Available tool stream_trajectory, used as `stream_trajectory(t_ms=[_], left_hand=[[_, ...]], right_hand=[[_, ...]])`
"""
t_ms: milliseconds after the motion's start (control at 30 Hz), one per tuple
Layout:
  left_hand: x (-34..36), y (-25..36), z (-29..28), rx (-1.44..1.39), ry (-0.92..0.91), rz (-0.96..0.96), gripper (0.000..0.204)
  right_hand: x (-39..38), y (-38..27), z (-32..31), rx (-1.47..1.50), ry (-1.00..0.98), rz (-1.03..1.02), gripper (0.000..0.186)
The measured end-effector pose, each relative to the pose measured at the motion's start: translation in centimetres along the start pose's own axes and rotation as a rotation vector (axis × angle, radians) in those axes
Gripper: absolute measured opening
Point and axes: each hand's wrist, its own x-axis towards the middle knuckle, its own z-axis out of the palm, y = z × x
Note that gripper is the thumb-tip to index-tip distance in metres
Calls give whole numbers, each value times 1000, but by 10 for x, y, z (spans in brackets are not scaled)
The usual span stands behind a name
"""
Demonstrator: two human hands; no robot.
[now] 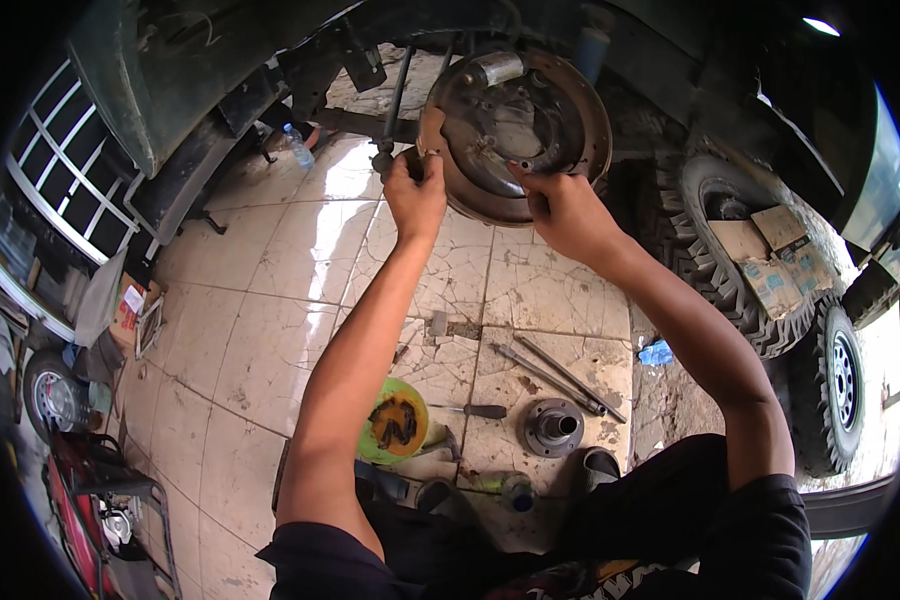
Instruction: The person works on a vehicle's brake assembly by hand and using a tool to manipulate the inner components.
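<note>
A round, rusty drum brake backing plate (595, 165) hangs at the top of the head view, with a silver cylinder (497, 68) near its upper edge. A curved brake shoe (433, 130) lies along its left side. My left hand (416, 200) is closed at the plate's lower left rim, with the thumb in front beside the shoe; the other fingers are partly hidden. My right hand (573, 218) is closed near the plate's lower middle. Its thumb and forefinger press together there, and what they hold is too small to make out.
On the cracked tile floor lie a screwdriver (485, 411), two metal bars (560, 375), a wheel hub (552, 428) and a green bowl (417, 452) of dark parts. A bottle (518, 492) is by my feet. Large tyres (685, 240) with cardboard (770, 265) stand right.
</note>
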Motion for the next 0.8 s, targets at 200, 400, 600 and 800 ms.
stream_trajectory(t_ms=[200, 400, 600, 800], left_hand=[[1, 2, 3, 1, -27, -51, 23], [2, -2, -1, 17, 3, 13, 23], [0, 1, 3, 12, -30, -31, 23], [2, -1, -1, 26, -4, 1, 23]], right_hand=[[21, 2, 5, -29, 11, 44, 41], [0, -7, -1, -120, -15, 21, 42], [17, -4, 3, -126, -10, 65, 42], [-2, -7, 1, -135, -18, 26, 43]])
